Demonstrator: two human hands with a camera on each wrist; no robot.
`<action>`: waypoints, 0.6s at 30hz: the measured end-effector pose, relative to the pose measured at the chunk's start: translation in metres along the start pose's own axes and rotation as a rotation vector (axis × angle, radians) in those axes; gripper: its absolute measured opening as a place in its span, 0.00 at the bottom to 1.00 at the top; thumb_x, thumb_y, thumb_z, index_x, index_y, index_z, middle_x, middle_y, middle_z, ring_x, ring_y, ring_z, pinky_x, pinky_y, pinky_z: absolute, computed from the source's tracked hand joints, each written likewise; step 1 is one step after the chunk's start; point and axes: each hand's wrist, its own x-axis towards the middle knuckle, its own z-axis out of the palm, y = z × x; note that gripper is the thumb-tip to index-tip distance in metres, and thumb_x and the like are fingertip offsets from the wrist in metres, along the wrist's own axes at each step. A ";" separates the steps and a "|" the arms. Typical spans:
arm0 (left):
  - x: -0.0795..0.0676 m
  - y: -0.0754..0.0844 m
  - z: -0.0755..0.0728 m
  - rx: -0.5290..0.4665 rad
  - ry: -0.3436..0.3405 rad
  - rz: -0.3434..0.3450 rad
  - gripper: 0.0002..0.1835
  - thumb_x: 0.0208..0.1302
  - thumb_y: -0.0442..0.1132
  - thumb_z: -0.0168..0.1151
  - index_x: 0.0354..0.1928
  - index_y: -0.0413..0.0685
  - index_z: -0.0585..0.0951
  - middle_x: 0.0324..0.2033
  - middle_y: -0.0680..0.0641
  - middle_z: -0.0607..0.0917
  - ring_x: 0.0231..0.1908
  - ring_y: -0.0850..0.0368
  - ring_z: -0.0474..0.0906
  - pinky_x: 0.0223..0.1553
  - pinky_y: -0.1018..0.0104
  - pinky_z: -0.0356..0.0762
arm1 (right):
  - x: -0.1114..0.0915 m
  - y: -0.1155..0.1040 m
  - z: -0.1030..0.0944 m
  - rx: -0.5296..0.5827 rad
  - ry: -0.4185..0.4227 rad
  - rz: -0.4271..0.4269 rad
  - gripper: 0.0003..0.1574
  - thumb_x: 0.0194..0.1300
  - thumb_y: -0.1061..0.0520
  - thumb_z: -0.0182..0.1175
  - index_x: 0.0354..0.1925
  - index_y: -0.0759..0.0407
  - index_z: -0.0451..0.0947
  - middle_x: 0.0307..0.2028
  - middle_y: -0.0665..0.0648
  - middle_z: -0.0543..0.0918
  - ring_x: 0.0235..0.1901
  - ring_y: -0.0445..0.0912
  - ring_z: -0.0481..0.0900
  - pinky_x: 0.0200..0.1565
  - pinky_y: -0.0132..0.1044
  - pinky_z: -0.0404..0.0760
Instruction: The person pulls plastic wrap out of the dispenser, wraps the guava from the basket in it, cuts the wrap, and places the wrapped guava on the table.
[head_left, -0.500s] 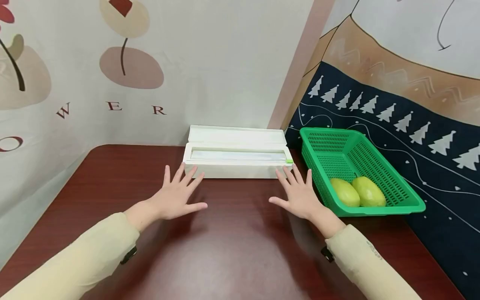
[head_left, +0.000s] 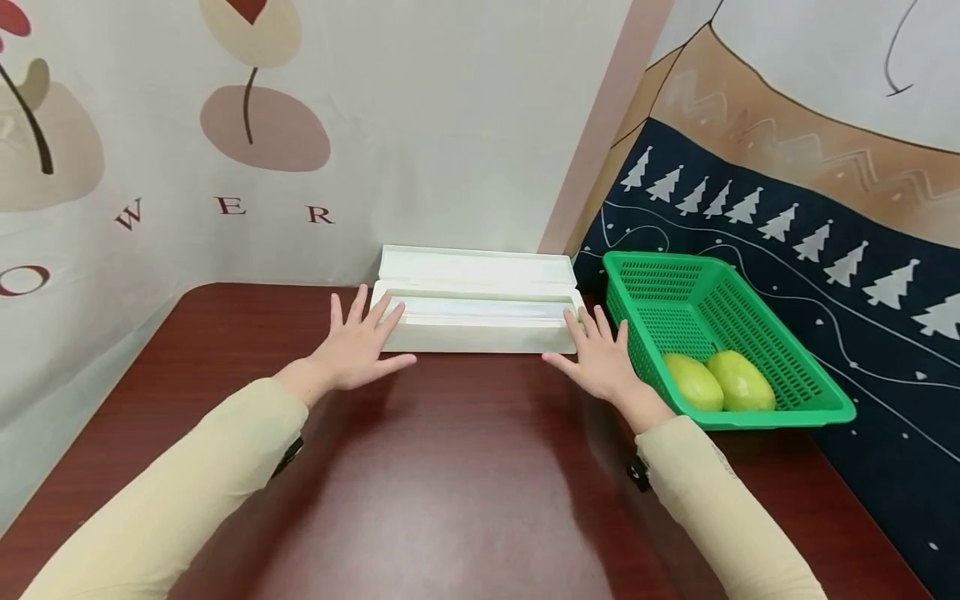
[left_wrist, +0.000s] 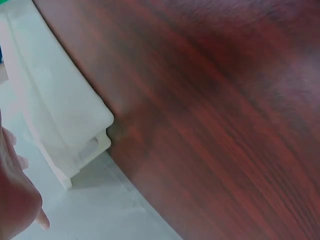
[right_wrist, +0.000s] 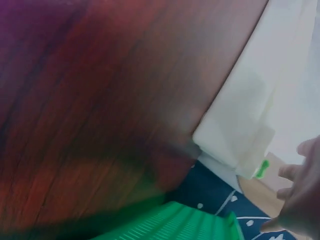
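A long white box (head_left: 480, 339), which looks like a cling film dispenser, stands at the table's back edge with its lid (head_left: 476, 267) raised. Inside lies a pale, shiny strip (head_left: 480, 309). My left hand (head_left: 351, 346) is at the box's left end, fingers straight and spread. At the right end my right hand (head_left: 602, 362) has its fingers spread too. Both hands hold nothing; whether the fingertips touch the box, I cannot tell. In the right wrist view a small green piece (right_wrist: 262, 169) shows at the box's end, near the right fingers (right_wrist: 287, 171).
To the right of the box, a green plastic basket (head_left: 817, 367) holds two yellow-green fruits (head_left: 741, 381). A dark red-brown wooden table (head_left: 465, 475) lies under everything. Behind it hang a pale printed cloth (head_left: 450, 125) and a navy cloth with white trees (head_left: 847, 333).
Both hands have moved forward, away from the body, so the fingers now overlap the box's ends in the head view. The right fingers now cover its green piece. The view has shifted slightly.
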 end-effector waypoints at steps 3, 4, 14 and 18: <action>0.011 -0.002 -0.001 -0.015 -0.020 -0.032 0.44 0.65 0.64 0.46 0.73 0.43 0.48 0.72 0.36 0.44 0.70 0.30 0.27 0.60 0.27 0.21 | 0.007 0.002 0.000 0.007 0.032 0.018 0.52 0.63 0.30 0.49 0.73 0.56 0.47 0.71 0.65 0.51 0.72 0.61 0.39 0.65 0.69 0.35; 0.014 -0.003 -0.001 -0.024 -0.023 -0.042 0.44 0.65 0.64 0.45 0.73 0.43 0.48 0.72 0.36 0.44 0.70 0.30 0.28 0.60 0.27 0.20 | 0.009 0.002 0.001 0.012 0.038 0.023 0.52 0.63 0.31 0.49 0.73 0.56 0.47 0.71 0.65 0.51 0.72 0.62 0.39 0.65 0.69 0.36; 0.033 -0.013 0.004 -0.086 -0.053 -0.107 0.42 0.68 0.61 0.43 0.73 0.45 0.45 0.73 0.38 0.46 0.70 0.29 0.31 0.62 0.27 0.25 | 0.025 0.009 0.007 -0.007 0.010 0.080 0.51 0.62 0.28 0.46 0.72 0.56 0.51 0.71 0.66 0.51 0.72 0.62 0.38 0.65 0.69 0.36; 0.034 -0.016 0.005 -0.113 -0.063 -0.101 0.38 0.69 0.59 0.42 0.73 0.46 0.48 0.73 0.39 0.48 0.70 0.30 0.34 0.62 0.27 0.28 | 0.027 0.012 0.006 0.005 -0.005 0.110 0.49 0.62 0.28 0.46 0.70 0.57 0.57 0.71 0.66 0.51 0.72 0.62 0.37 0.66 0.67 0.36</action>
